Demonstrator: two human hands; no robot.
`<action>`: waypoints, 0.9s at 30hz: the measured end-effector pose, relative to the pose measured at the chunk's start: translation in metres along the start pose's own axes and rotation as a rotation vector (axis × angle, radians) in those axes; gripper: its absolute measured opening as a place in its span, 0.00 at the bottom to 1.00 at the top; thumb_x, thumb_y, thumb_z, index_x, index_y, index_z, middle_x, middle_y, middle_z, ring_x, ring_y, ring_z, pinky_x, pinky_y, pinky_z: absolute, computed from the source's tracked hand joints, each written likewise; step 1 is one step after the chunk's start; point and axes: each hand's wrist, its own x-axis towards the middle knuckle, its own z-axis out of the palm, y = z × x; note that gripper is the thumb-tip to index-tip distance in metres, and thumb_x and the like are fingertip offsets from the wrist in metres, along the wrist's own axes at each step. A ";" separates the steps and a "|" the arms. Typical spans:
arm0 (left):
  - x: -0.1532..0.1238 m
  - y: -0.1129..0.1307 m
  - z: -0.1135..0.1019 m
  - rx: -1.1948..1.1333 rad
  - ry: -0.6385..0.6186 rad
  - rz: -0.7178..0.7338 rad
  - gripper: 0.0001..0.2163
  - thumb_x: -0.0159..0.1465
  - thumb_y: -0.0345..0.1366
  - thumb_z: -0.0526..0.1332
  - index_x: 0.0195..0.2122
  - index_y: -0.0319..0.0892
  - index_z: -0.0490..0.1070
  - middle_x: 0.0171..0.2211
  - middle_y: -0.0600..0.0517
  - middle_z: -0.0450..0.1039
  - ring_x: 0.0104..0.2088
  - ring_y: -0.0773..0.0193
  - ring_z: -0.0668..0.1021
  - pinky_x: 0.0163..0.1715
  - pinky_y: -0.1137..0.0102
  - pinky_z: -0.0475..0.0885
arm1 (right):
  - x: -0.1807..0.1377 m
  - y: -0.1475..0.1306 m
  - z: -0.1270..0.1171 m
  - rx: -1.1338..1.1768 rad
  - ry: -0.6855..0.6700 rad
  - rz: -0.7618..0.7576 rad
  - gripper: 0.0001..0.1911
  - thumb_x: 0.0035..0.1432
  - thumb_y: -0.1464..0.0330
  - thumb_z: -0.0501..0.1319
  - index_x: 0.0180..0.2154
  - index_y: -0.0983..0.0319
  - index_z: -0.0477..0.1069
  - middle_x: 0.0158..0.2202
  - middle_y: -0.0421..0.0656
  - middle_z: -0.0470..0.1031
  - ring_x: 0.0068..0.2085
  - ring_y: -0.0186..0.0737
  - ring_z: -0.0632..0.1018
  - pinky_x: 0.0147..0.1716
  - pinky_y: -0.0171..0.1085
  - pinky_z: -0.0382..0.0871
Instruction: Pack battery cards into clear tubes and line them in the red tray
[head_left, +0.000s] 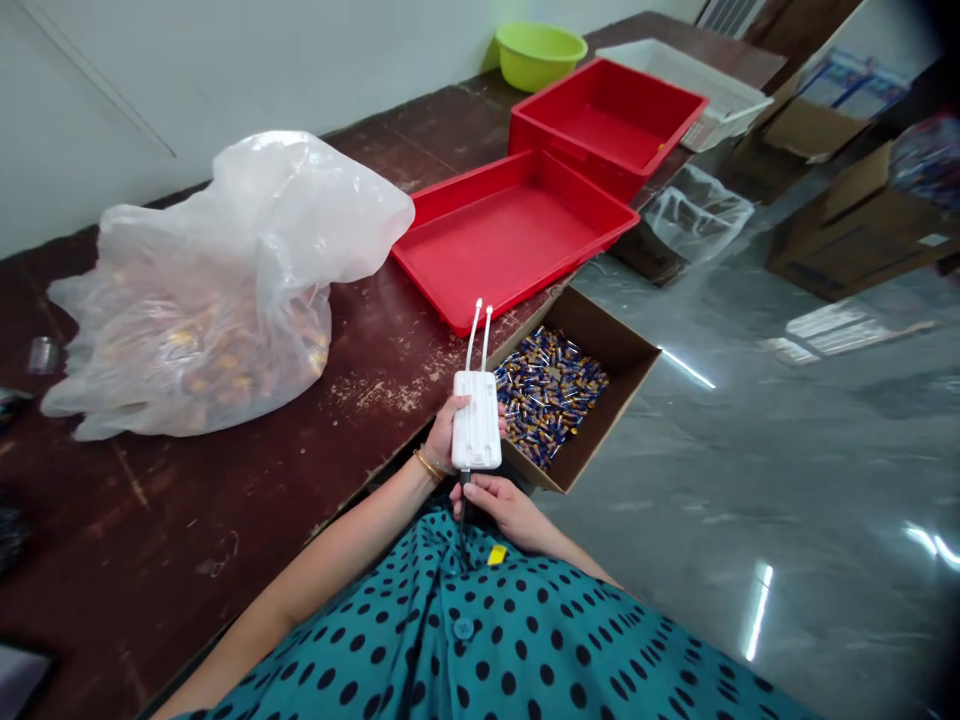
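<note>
My left hand (444, 432) is wrapped round a white power bank (478, 425), with two short white cables standing up from its far end. At the near end, my right hand (504, 505) pinches the plug of a black cable (465, 478), which meets the power bank's lower edge. The cable runs down in front of my dotted teal shirt. Just beyond the power bank, an open cardboard box (616, 405) holds many small blue-and-gold cylinders (551, 390) that look like batteries.
A dark red table (360, 420) spans the left, bearing a bulging translucent plastic bag (217, 300) and a shallow red tray (517, 235). Behind are a deeper red bin (607, 110), a white crate (697, 85) and a lime basin (540, 60). Cardboard boxes (847, 235) stand on the grey floor at right.
</note>
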 end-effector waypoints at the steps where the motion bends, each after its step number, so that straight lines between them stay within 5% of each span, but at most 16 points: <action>1: -0.001 0.002 -0.001 0.032 -0.011 0.005 0.20 0.57 0.42 0.59 0.46 0.33 0.72 0.38 0.41 0.77 0.33 0.58 0.78 0.35 0.66 0.76 | -0.002 -0.004 -0.014 -0.139 -0.040 0.012 0.21 0.59 0.51 0.60 0.40 0.63 0.76 0.35 0.44 0.78 0.38 0.39 0.76 0.45 0.40 0.69; 4: -0.003 0.013 -0.002 0.127 -0.096 0.010 0.20 0.56 0.41 0.60 0.47 0.33 0.73 0.38 0.41 0.77 0.35 0.57 0.78 0.37 0.65 0.75 | -0.004 -0.024 -0.068 -0.622 0.053 0.040 0.16 0.57 0.58 0.64 0.42 0.61 0.77 0.41 0.46 0.79 0.42 0.45 0.77 0.48 0.45 0.68; 8: -0.005 0.026 0.001 0.225 -0.203 0.007 0.22 0.55 0.39 0.63 0.51 0.37 0.71 0.44 0.41 0.76 0.37 0.55 0.78 0.40 0.60 0.75 | 0.007 -0.069 -0.113 -0.804 0.490 -0.179 0.16 0.62 0.59 0.57 0.45 0.60 0.76 0.47 0.47 0.78 0.49 0.48 0.76 0.53 0.48 0.66; 10: -0.005 0.027 0.002 0.258 -0.232 -0.009 0.24 0.55 0.39 0.63 0.53 0.39 0.69 0.44 0.42 0.76 0.36 0.54 0.78 0.39 0.59 0.74 | 0.019 -0.095 -0.110 -0.758 0.536 -0.361 0.19 0.63 0.58 0.58 0.51 0.58 0.73 0.53 0.46 0.74 0.54 0.46 0.74 0.57 0.47 0.64; 13: -0.005 0.025 0.000 0.316 -0.204 -0.041 0.24 0.55 0.40 0.63 0.53 0.38 0.69 0.41 0.41 0.77 0.35 0.53 0.79 0.38 0.59 0.73 | 0.038 -0.127 -0.085 -0.675 0.430 -0.554 0.22 0.62 0.59 0.60 0.57 0.56 0.68 0.56 0.44 0.72 0.57 0.44 0.72 0.59 0.45 0.62; 17: -0.002 0.022 -0.006 0.333 -0.154 -0.087 0.21 0.56 0.42 0.62 0.47 0.34 0.73 0.37 0.40 0.78 0.35 0.53 0.80 0.39 0.61 0.72 | 0.053 -0.147 -0.058 -0.679 0.340 -0.736 0.13 0.66 0.62 0.57 0.49 0.54 0.75 0.50 0.42 0.77 0.54 0.41 0.74 0.57 0.44 0.64; 20: -0.003 0.024 -0.009 0.293 -0.154 -0.101 0.21 0.56 0.44 0.62 0.46 0.33 0.74 0.36 0.40 0.79 0.35 0.54 0.80 0.40 0.62 0.72 | 0.053 -0.146 -0.054 -0.777 0.293 -0.820 0.11 0.66 0.66 0.58 0.44 0.53 0.78 0.45 0.41 0.79 0.52 0.41 0.75 0.57 0.45 0.63; 27: -0.007 0.030 -0.018 0.091 -0.005 -0.076 0.16 0.54 0.42 0.64 0.38 0.34 0.75 0.30 0.43 0.80 0.29 0.56 0.80 0.33 0.65 0.74 | 0.058 -0.115 -0.046 -1.056 0.198 -0.818 0.17 0.66 0.72 0.53 0.51 0.53 0.75 0.52 0.42 0.76 0.58 0.44 0.70 0.59 0.50 0.60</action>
